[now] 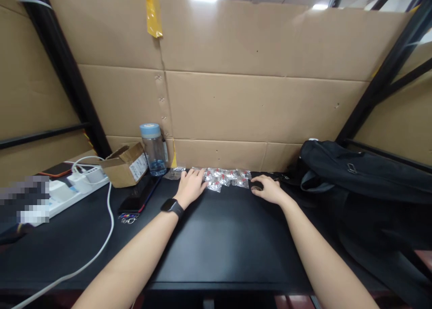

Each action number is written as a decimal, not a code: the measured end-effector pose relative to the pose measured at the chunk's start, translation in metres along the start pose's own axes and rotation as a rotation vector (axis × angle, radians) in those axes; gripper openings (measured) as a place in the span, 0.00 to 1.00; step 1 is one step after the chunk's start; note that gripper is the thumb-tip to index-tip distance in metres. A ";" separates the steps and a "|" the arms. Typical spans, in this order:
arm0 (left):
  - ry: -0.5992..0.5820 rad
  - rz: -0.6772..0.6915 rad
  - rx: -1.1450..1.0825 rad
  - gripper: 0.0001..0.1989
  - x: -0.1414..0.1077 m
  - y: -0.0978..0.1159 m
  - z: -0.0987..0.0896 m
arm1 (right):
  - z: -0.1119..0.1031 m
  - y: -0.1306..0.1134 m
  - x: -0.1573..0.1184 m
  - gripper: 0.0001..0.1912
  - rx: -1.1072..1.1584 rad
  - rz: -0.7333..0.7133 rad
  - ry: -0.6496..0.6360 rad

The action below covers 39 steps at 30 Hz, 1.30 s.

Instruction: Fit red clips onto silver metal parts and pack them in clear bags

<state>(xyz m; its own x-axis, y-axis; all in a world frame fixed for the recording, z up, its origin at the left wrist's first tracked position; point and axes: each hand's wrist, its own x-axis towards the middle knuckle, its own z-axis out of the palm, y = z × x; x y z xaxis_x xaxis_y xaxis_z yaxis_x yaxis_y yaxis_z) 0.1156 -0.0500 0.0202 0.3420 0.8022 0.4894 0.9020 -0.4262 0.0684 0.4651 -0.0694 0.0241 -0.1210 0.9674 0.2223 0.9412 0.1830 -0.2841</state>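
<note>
Several small clear plastic packets (222,178) with shiny, round-looking contents and red marks lie in a cluster at the back of the black tabletop (229,237). At the left end of this cluster, my left hand (191,188) rests palm down, its fingers stretched out and its thumb beside the nearest packets. A dark watch is on that wrist. Right of the packets, my right hand (269,190) has its thumb and fingers curled around a small dark round object (257,185) on the table. What that object is cannot be made out.
A blue-lidded water bottle (155,154), an opened cardboard box (123,167), a dark phone (140,195) with a keyring, and a white power strip (76,192) with a trailing cable stand left. A black backpack (367,183) fills the right. Cardboard walls (222,102) close the back.
</note>
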 end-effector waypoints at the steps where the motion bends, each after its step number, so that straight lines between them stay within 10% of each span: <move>1: 0.010 -0.024 0.018 0.18 -0.002 -0.004 -0.004 | 0.001 0.003 0.000 0.19 0.029 -0.012 -0.023; 8: -0.277 -0.079 -0.024 0.14 -0.013 -0.050 -0.020 | 0.000 0.010 0.001 0.17 0.180 -0.076 -0.068; 17: -0.385 -0.043 -0.129 0.04 -0.010 -0.057 -0.024 | -0.011 0.014 -0.005 0.20 0.139 0.011 -0.166; 29: -0.342 0.313 -0.382 0.08 -0.015 -0.009 -0.027 | -0.002 -0.038 -0.015 0.19 0.275 -0.214 -0.317; 39: -0.238 0.268 -0.468 0.06 -0.017 0.010 -0.038 | -0.007 -0.044 -0.019 0.22 0.375 -0.249 -0.358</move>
<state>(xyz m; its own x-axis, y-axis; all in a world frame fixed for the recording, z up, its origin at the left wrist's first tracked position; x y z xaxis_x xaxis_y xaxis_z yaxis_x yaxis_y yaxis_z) 0.1091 -0.0839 0.0455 0.6405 0.6897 0.3379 0.5820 -0.7229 0.3723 0.4285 -0.0972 0.0388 -0.4854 0.8742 0.0143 0.7022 0.3996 -0.5892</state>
